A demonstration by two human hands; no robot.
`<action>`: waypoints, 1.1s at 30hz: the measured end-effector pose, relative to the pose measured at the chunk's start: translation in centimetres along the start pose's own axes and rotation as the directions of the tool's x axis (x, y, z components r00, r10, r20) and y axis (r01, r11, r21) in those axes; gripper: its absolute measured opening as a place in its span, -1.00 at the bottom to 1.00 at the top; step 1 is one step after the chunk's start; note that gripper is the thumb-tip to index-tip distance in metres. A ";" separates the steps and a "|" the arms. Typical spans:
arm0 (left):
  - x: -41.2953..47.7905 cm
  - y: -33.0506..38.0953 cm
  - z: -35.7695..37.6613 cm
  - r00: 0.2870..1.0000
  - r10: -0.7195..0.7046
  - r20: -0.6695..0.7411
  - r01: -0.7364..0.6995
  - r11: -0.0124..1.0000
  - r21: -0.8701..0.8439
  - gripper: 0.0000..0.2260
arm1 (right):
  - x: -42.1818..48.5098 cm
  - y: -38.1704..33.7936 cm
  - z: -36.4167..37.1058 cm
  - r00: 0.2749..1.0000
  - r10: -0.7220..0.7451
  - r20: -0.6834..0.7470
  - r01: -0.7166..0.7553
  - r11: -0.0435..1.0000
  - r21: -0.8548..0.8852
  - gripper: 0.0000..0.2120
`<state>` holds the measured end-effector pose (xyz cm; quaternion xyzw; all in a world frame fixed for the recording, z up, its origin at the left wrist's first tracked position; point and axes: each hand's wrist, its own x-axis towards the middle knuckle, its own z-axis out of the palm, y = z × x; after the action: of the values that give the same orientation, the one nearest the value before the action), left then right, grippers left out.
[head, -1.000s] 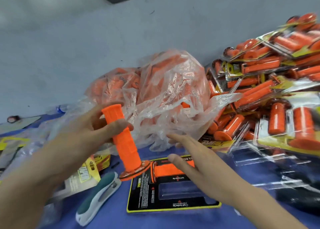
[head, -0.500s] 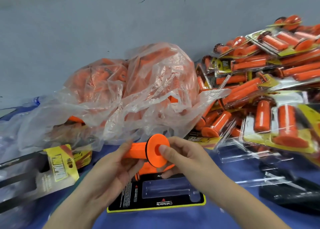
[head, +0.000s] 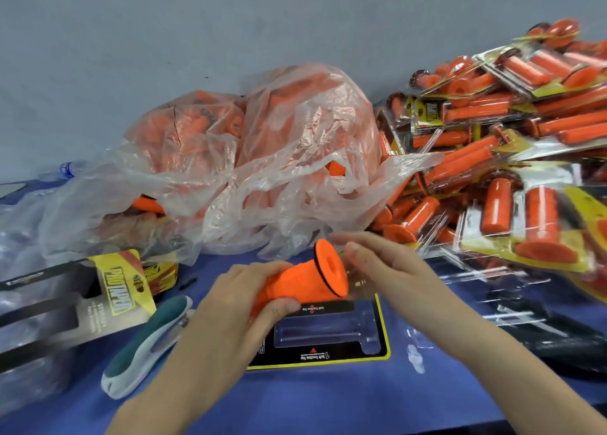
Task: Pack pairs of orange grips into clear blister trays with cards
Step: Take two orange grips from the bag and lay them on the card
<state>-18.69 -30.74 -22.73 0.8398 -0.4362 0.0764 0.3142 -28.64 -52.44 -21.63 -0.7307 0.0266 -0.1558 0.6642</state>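
**A:** So, which step is this?

**B:** Loading, I'd judge. The left hand (head: 236, 306) is wrapped round the barrel of one orange grip (head: 295, 283). The flange end points to about two o'clock. The grip is held just above the blister tray (head: 315, 332), which lies on its black card (head: 382, 346).

**A:** And the right hand?

**B:** The right hand (head: 391, 270) sits just beside the flange, at three o'clock of it and close to the left one. Its fingertips are smeared with blur, so I cannot tell whether they pinch the rim or merely hover.

**A:** Is the tray filled at all?

**B:** The near cavity, at six o'clock of the grip, looks empty. The far cavity is hidden under the grip and the hand, so I can't say.

**A:** What does the next move call for?

**B:** Probably bringing the grip level with a cavity, flange over the wider end of the mould, then pressing it down until it seats. The plastic looks thin, so a skewed push could buckle it or slide the card on the blue table (head: 295, 398).

**A:** Supplies?

**B:** There are loose grips in the plastic bag (head: 279, 145) at twelve o'clock and finished packs (head: 512, 145) heaped at two o'clock. A stapler (head: 147, 339) lies at eight o'clock, likely for closing up afterwards.
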 end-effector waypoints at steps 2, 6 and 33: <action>-0.3 0.3 1.0 0.998 0.052 0.025 -0.054 0.995 0.088 -0.62 | -0.3 0.1 -1.3 0.987 -0.084 -0.137 0.054 0.976 -0.209 -0.79; -0.4 1.0 2.9 0.981 0.178 0.076 -0.190 0.961 0.203 -0.62 | -0.7 0.6 -2.8 0.957 -0.147 -0.248 0.062 0.945 -0.322 -0.77; -0.9 -3.5 -0.5 0.959 -0.246 -0.142 0.255 0.966 0.045 -0.72 | -11.7 4.5 3.4 0.742 0.260 -0.618 -0.030 0.934 0.356 -0.73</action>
<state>-16.42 -28.40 -24.33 0.8906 -0.3014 0.1063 0.3237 -38.11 -46.85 -28.55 -0.5058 0.2895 -0.3513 0.7328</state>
